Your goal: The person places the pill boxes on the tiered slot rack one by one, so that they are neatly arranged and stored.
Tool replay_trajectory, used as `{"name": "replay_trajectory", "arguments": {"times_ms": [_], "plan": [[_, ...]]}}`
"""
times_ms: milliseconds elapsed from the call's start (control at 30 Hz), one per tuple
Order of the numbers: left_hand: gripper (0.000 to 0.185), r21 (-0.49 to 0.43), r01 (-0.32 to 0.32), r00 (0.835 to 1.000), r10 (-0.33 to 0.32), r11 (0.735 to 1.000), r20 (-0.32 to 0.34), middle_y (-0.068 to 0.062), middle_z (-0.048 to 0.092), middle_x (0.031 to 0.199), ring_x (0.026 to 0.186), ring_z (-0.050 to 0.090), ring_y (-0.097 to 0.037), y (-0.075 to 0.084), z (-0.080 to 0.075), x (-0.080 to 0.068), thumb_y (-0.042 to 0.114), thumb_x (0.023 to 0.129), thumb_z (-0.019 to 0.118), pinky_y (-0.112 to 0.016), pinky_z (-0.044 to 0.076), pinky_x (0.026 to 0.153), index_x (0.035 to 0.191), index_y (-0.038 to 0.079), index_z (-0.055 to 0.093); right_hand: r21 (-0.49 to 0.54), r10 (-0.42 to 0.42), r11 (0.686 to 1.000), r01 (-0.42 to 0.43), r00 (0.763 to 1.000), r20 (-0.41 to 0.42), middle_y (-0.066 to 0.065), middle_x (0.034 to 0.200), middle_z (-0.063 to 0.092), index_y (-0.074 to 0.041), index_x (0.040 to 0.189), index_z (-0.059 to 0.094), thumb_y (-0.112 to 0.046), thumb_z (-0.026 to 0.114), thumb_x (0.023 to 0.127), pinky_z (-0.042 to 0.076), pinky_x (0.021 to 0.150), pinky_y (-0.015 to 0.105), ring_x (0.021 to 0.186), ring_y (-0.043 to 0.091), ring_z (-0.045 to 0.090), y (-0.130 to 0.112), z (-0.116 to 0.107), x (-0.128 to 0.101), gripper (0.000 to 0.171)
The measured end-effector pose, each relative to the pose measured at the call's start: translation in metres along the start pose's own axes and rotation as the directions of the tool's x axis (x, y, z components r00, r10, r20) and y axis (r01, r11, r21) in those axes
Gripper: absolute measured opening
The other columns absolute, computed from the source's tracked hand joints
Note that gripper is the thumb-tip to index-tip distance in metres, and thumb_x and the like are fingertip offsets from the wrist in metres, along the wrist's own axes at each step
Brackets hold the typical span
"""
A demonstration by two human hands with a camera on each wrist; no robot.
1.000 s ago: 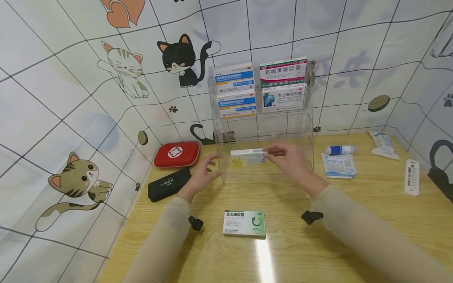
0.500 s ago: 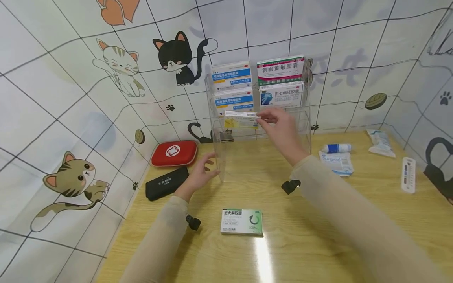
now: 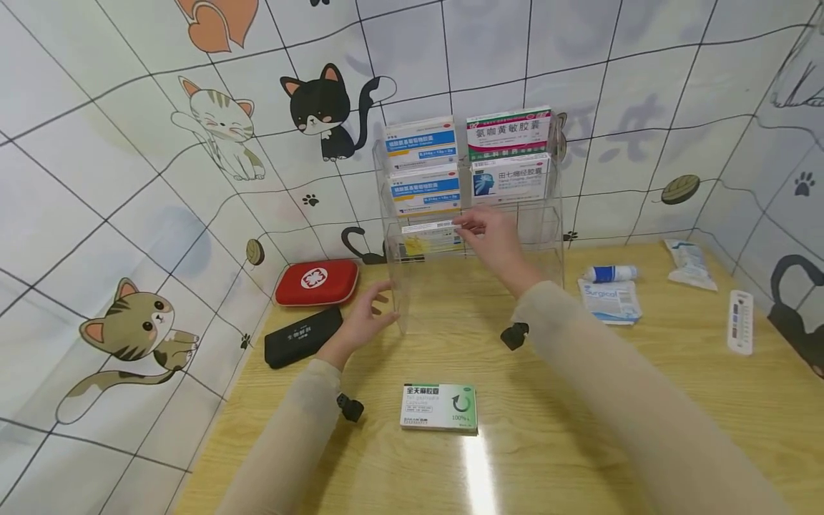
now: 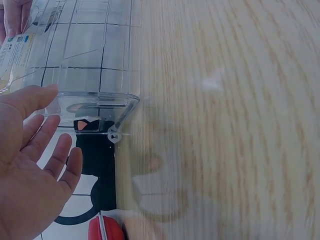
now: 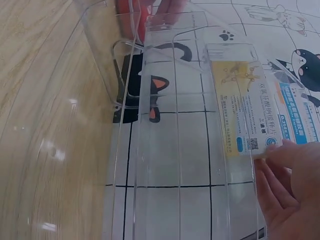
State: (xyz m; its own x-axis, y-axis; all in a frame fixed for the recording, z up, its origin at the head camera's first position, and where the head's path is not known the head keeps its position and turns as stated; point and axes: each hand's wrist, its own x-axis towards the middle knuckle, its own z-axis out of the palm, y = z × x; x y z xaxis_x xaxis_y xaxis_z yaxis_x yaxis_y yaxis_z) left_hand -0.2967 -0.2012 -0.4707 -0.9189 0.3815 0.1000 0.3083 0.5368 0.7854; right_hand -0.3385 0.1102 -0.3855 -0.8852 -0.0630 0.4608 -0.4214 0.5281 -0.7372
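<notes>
Home medicine corner.
Wooden tabletop [image 3: 566, 429], cartoon-cat tiled wall [image 3: 129, 164], clear acrylic rack [image 3: 547, 236] of medicine boxes [image 3: 508, 154], red first-aid pouch [image 3: 317, 281], thermometer [image 3: 739, 322].

Seen from the right wrist, the right hand [image 5: 290, 192] sits at the lower right of the frame, its fingertips [image 5: 272, 150] pinching the end of a white and yellow medicine box [image 5: 245, 107] that lies inside the clear acrylic rack [image 5: 165, 150]. Through the rack's walls show the tiled wall with its black cat drawing [image 5: 145, 85] and a paw print [image 5: 226, 35], and blue and white boxes [image 5: 300, 112] stand just beyond the held one. The wooden table [image 5: 45, 125] fills the left side, and at the top edge the left hand [image 5: 167, 10] shows blurred behind the acrylic next to something red [image 5: 127, 15].
</notes>
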Motion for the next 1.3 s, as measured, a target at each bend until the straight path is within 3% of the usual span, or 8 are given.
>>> {"name": "replay_trajectory", "arguments": {"times_ms": [167,267,433,633,867,1100,1300], "plan": [[0.066,-0.009,-0.016,1.000,0.016,1.000,-0.002,-0.019,0.044,0.157,0.132,0.051,-0.040,0.002,0.001,-0.001,0.009,0.096,0.072,-0.059,0.048,0.105,0.154,0.010,0.041,-0.021,0.034,0.999,-0.034,0.999,-0.012,0.008,0.131,0.070,-0.011,0.122,0.074,-0.013,0.074,0.096,0.056,0.103,0.044,0.118,0.027,0.068,-0.011,-0.004,-0.015,0.026],[0.066,-0.007,-0.014,1.000,0.014,1.000,-0.005,-0.018,0.044,0.157,0.131,0.051,-0.041,0.002,0.003,-0.001,0.007,0.096,0.072,-0.058,0.049,0.104,0.154,0.010,0.041,-0.049,0.012,0.999,-0.013,1.000,-0.015,0.007,0.134,0.069,-0.010,0.121,0.074,-0.016,0.078,0.093,0.049,0.110,0.049,0.126,0.029,0.063,-0.016,-0.003,-0.033,0.029],[0.065,-0.013,-0.002,1.000,0.002,1.000,-0.004,-0.017,0.045,0.157,0.132,0.051,-0.039,0.003,0.003,-0.001,0.006,0.096,0.072,-0.057,0.048,0.106,0.154,0.010,0.042,-0.080,-0.042,0.995,0.051,0.994,0.100,0.010,0.135,0.068,-0.009,0.118,0.075,-0.016,0.081,0.090,0.045,0.113,0.055,0.131,0.035,0.059,-0.016,0.003,-0.077,0.029],[0.065,-0.010,-0.006,1.000,0.006,1.000,-0.005,-0.021,0.043,0.158,0.133,0.050,-0.041,0.004,0.001,0.000,0.007,0.096,0.072,-0.058,0.047,0.106,0.154,0.009,0.041,-0.090,-0.007,0.995,0.032,0.966,0.259,0.009,0.130,0.070,-0.011,0.116,0.076,-0.016,0.083,0.088,0.051,0.106,0.055,0.121,0.034,0.064,-0.014,0.001,-0.125,0.030],[0.066,0.005,-0.015,1.000,0.015,1.000,-0.008,-0.017,0.045,0.157,0.132,0.051,-0.042,0.003,0.001,0.000,0.006,0.096,0.071,-0.058,0.048,0.105,0.154,0.009,0.042,-0.090,0.057,0.996,-0.025,0.927,0.370,0.007,0.122,0.072,-0.012,0.115,0.076,-0.017,0.084,0.086,0.059,0.090,0.048,0.107,0.029,0.068,-0.007,-0.004,-0.173,0.031],[0.065,0.005,-0.011,1.000,0.011,1.000,-0.011,-0.017,0.045,0.157,0.132,0.051,-0.040,0.003,0.000,0.001,0.006,0.096,0.072,-0.057,0.048,0.105,0.153,0.009,0.042,-0.105,0.094,0.993,-0.048,0.865,0.493,0.004,0.119,0.072,-0.010,0.119,0.072,-0.021,0.086,0.084,0.057,0.094,0.048,0.108,0.026,0.067,-0.003,-0.002,-0.208,0.040],[0.065,0.008,-0.006,1.000,0.007,1.000,-0.012,-0.019,0.045,0.157,0.132,0.051,-0.039,0.002,0.000,0.000,0.006,0.096,0.072,-0.057,0.048,0.106,0.153,0.010,0.042,-0.125,0.093,0.992,-0.032,0.848,0.522,0.002,0.121,0.071,-0.011,0.121,0.071,-0.034,0.089,0.079,0.052,0.105,0.051,0.117,0.026,0.065,0.002,0.003,-0.223,0.051]]}}
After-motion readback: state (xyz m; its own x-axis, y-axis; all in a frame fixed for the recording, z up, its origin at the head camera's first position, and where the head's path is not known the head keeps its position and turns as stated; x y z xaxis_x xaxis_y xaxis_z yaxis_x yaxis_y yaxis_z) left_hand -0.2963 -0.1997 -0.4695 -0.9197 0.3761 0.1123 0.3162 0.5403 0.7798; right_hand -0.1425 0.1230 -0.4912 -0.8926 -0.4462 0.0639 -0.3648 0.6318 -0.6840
